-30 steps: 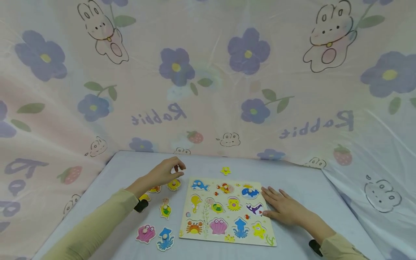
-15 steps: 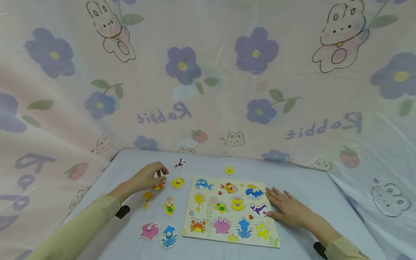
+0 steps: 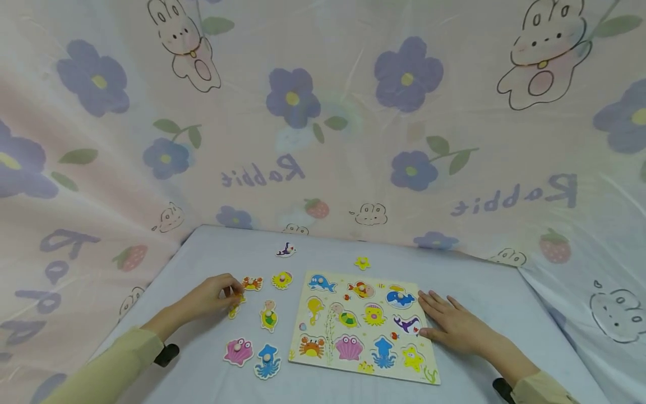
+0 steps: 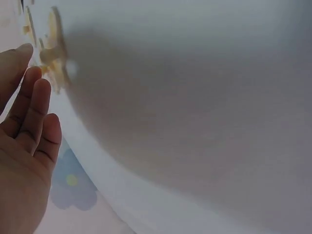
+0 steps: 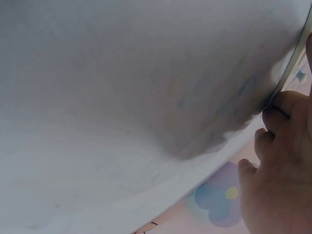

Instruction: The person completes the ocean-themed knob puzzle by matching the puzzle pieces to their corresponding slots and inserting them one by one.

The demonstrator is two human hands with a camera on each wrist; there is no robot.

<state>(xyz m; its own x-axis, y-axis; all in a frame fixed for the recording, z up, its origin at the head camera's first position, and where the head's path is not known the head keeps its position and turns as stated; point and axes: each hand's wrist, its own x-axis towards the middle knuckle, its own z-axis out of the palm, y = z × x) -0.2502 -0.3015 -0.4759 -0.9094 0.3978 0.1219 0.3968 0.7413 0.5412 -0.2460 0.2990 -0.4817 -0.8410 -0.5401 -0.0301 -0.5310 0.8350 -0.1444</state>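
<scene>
My left hand [image 3: 217,294] is at the yellow seahorse piece [image 3: 236,307], left of the board. In the left wrist view the thumb and fingers stand apart close to the seahorse's knob [image 4: 48,54], with no grip on it visible. My right hand [image 3: 454,322] lies with fingers spread at the right edge of the puzzle board [image 3: 363,367], its fingertips touching the edge. Knobbed pieces sit in the board's top row: a blue dolphin [image 3: 321,283], a red and yellow fish [image 3: 361,289] and a blue whale [image 3: 400,297].
Loose around the seahorse lie a crab [image 3: 252,283], an octopus [image 3: 282,280], a turtle [image 3: 269,317], a pink shell [image 3: 238,352] and a squid [image 3: 267,362]. Farther back are a purple orca-like piece [image 3: 286,250] and a yellow star [image 3: 362,262]. A printed curtain [image 3: 333,185] hangs behind the table.
My left hand has moved left and nearer, from above the octopus past the crab to the seahorse, uncovering the purple piece and the crab. The right hand stays on the board's edge.
</scene>
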